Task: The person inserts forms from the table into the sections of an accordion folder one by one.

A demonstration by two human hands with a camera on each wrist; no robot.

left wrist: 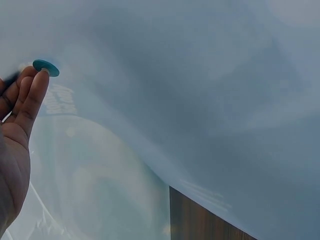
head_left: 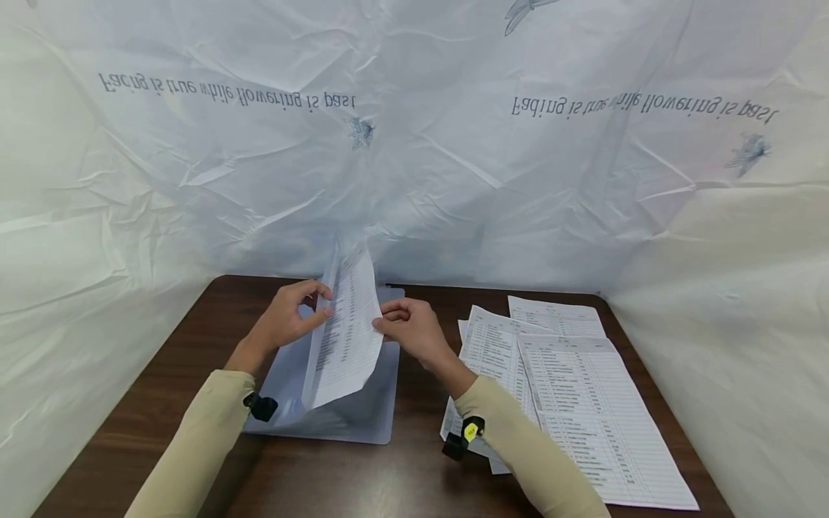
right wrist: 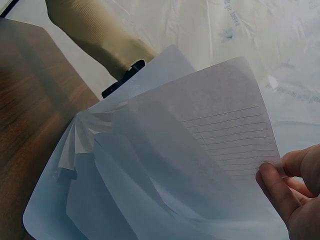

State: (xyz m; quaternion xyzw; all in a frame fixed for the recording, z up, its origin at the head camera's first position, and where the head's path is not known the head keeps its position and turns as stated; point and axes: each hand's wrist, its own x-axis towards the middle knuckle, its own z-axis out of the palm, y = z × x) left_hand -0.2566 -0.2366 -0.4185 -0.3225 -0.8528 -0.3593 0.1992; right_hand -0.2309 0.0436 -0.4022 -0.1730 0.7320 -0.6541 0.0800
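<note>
A bluish translucent plastic document folder (head_left: 372, 414) lies on the table with its cover raised. My left hand (head_left: 281, 316) pinches the raised cover near its edge. In the left wrist view a teal round snap button (left wrist: 46, 68) sits at the fingertips on the cover. A printed paper sheet (head_left: 350, 331) stands tilted against the inside of the cover, its lower part between the folder's layers. My right hand (head_left: 417, 331) pinches the sheet's right edge between thumb and fingers. The right wrist view shows the sheet's ruled lines (right wrist: 230, 137) and crumpled clear plastic (right wrist: 92, 132) at the folder's corner.
Several overlapping printed sheets (head_left: 602, 417) lie on the right of the dark wooden table (head_left: 324, 478), partly under the right forearm. A white plastic curtain (head_left: 427, 180) with lettering hangs behind the table and along both sides.
</note>
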